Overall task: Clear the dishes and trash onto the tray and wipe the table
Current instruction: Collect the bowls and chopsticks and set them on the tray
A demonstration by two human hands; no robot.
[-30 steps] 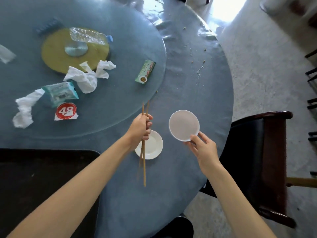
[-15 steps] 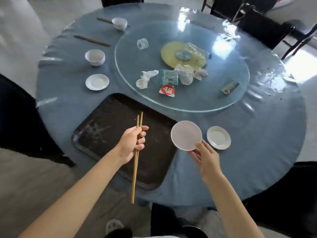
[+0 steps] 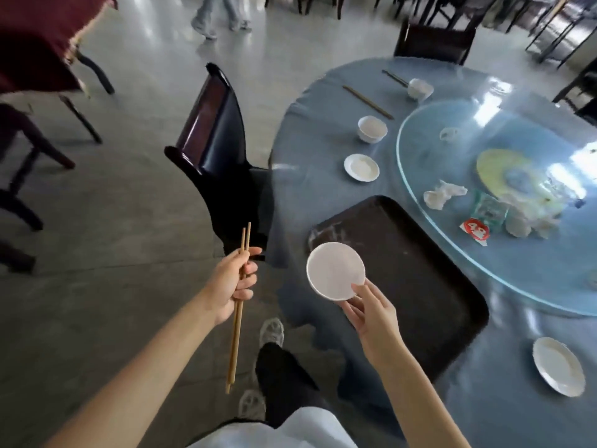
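1. Right hand (image 3: 371, 313) pinches the bowl (image 3: 335, 270) by its near rim, above the tray (image 3: 420, 276) edge (light, glazed, breakable; a fuller grip is safer).
2. Left hand (image 3: 231, 284) grips the chopsticks (image 3: 238, 308) mid-length, over the floor; stiff, light, inclined to slide.

One marking reads: a white "48", somewhat blurred, on a red round tag (image 3: 475, 230) lying on the glass turntable (image 3: 452, 253), at about three o'clock in view. Other packaging print there is illegible.
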